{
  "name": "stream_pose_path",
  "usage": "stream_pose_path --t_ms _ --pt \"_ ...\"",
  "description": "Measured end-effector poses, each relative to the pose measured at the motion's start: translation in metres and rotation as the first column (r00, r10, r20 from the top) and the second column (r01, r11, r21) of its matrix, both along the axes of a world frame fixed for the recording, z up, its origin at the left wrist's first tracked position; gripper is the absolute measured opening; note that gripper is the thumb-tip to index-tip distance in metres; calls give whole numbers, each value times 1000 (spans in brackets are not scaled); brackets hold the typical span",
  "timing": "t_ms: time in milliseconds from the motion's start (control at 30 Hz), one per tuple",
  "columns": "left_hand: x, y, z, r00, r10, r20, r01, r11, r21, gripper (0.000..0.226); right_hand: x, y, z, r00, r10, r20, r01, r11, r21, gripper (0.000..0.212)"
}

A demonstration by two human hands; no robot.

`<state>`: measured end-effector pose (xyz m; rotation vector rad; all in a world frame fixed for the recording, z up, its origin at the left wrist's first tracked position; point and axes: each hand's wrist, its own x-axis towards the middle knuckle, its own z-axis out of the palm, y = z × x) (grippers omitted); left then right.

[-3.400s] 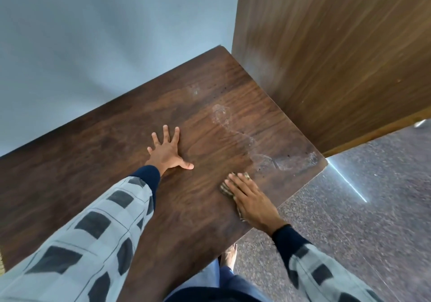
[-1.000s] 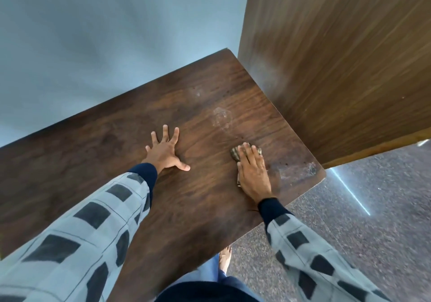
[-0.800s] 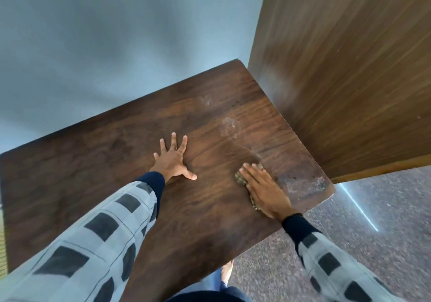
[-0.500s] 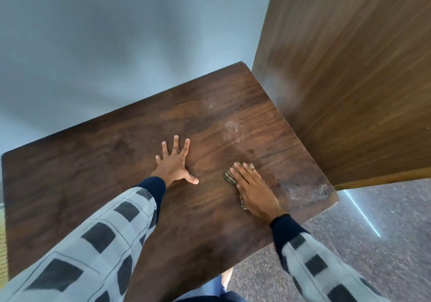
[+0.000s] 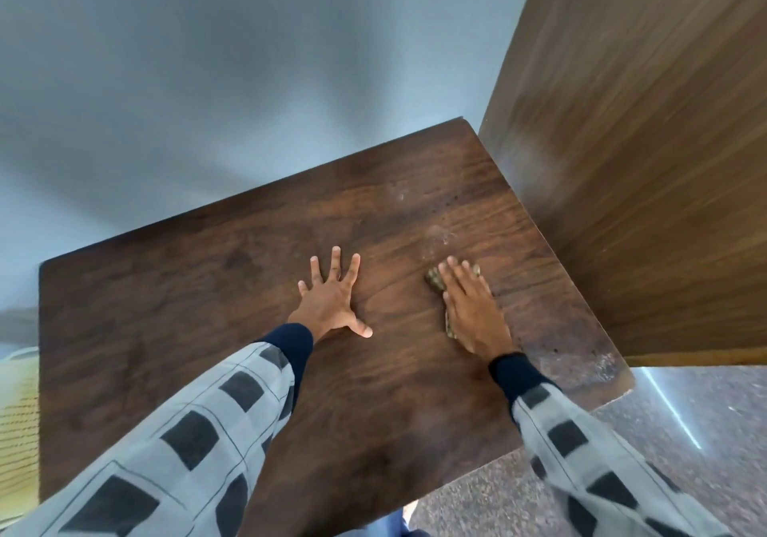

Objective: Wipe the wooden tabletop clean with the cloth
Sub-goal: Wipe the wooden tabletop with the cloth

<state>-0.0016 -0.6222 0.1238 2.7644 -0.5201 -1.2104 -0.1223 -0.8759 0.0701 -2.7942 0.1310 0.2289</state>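
Wooden tabletop (image 5: 207,308): right hand (image 5: 473,308) flat on cloth (image 5: 435,278), left hand (image 5: 332,300) splayed.

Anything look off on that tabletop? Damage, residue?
Two spots on the tabletop: a pale smudge just beyond the cloth under the right hand, not yet wiped; and a whitish, speckled patch at the near right corner, possibly worn finish rather than dirt.

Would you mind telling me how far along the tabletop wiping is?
Roughly midway. The tabletop around the left hand looks free of marks. The right hand presses the cloth flat. A pale smear just beyond it and a dull patch at the near right corner remain.
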Motion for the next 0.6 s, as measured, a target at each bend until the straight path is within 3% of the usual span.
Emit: stream_pose_path --t_ms 100,267,467,600 --pt "1 -1 0 1000 -4 -7 4 1000 0 152 34 18 2 988 -146 46 148 989 -27 56" --pt "4 -4 6 1000 18 -12 -18 999 -29 144 -9 17 2 990 123 72 -125 992 30 54" --pt "48 -12 15 992 46 114 -35 995 -95 147 50 14 -5 989 -119 93 118 993 15 54" --pt "88 -17 14 988 126 84 -122 991 -58 148 27 30 -1 991 78 111 -82 996 38 54"
